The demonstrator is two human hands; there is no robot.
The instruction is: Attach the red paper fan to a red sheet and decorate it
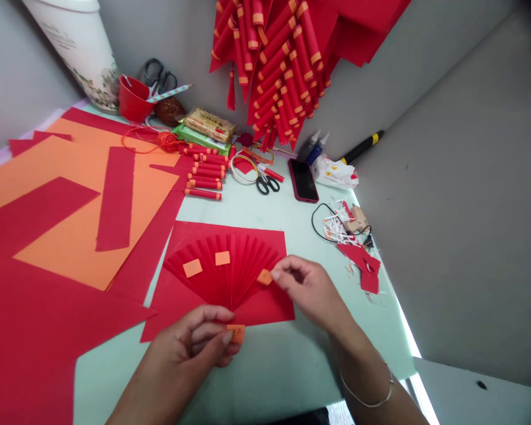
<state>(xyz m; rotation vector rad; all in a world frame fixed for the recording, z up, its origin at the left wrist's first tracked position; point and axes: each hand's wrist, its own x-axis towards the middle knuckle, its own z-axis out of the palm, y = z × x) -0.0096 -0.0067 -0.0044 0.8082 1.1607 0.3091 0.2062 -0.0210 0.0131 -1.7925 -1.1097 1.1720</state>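
Note:
A pleated red paper fan [232, 260] lies spread on a red paper sheet [265, 313]. Two orange paper pieces, one at the left [192, 268] and one near the middle [222, 258], rest on its folds. My right hand [312, 289] pinches a third orange paper piece [264, 277] by its edge at the fan's right side. Below the fan's narrow end, my left hand [194, 348] holds another small orange paper piece [236, 333] with dark marks on it, between thumb and fingers.
Orange sheets [146, 218] and red paper cover the left side. Behind the fan are red paper rolls [203, 184], scissors [268, 184], a phone [304, 180] and a red cup [135, 97]. Paper scraps [338, 227] and a black cable [318, 224] lie right. A firecracker decoration [283, 77] hangs behind.

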